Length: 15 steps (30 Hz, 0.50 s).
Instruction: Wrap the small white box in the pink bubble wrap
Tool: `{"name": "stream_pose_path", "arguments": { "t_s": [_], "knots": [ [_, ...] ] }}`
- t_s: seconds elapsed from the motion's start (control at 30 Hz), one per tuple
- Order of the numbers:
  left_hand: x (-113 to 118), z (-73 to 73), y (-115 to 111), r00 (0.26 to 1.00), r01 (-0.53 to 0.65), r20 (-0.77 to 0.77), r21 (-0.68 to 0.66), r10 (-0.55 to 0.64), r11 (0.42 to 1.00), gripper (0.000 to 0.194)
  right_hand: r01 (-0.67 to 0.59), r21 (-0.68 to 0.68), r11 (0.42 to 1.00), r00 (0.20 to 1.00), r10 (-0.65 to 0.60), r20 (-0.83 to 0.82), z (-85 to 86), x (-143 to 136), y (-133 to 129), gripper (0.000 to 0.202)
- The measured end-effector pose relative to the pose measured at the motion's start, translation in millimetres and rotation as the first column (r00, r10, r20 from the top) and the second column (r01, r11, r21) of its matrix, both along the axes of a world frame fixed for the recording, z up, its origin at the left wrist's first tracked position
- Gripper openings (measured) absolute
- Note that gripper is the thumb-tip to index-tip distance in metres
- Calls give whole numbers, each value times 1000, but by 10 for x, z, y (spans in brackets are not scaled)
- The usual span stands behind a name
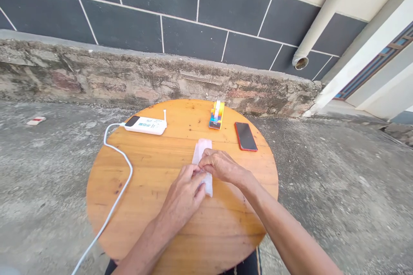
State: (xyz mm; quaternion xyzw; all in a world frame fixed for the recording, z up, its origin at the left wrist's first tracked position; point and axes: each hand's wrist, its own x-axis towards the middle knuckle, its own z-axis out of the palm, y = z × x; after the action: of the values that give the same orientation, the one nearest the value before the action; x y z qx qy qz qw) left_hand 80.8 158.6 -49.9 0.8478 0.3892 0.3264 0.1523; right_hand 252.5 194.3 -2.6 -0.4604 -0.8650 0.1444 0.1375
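Note:
A pale, slightly pinkish folded strip of thin soft sheet (204,144) lies lengthwise on the round wooden table (148,159). Whether it is tissue or foam wrap cannot be told. My left hand (186,187) lies over its lower left side, fingers bent and pressed together on it. From the right, my right hand (222,166) pinches at the middle of the same strip, its fingertips meeting those of my left hand. What sits exactly between the fingertips is hidden. The strip's far end and its near lower corner show past the hands.
Beyond the hands stands a small yellow and blue tape dispenser (216,117). A red-edged phone (246,136) lies to its right. At the far left is a white device (146,125) with a white cable (129,167) running off the table's left edge. Behind is a stone-based wall (145,75).

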Motion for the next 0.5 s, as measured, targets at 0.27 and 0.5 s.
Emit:
{"name": "stream_pose_path", "arguments": {
  "t_s": [0.27, 0.5],
  "knots": [
    [6, 12, 2, 999, 9, -53, 139, -1, 990, 27, 212, 136, 968, 920, -151, -361, -239, 166, -485, 21],
    [-10, 59, 28, 998, 38, -63, 147, -29, 988, 29, 203, 127, 971, 964, -175, -200, -275, 24, -821, 40]
  ]
}}
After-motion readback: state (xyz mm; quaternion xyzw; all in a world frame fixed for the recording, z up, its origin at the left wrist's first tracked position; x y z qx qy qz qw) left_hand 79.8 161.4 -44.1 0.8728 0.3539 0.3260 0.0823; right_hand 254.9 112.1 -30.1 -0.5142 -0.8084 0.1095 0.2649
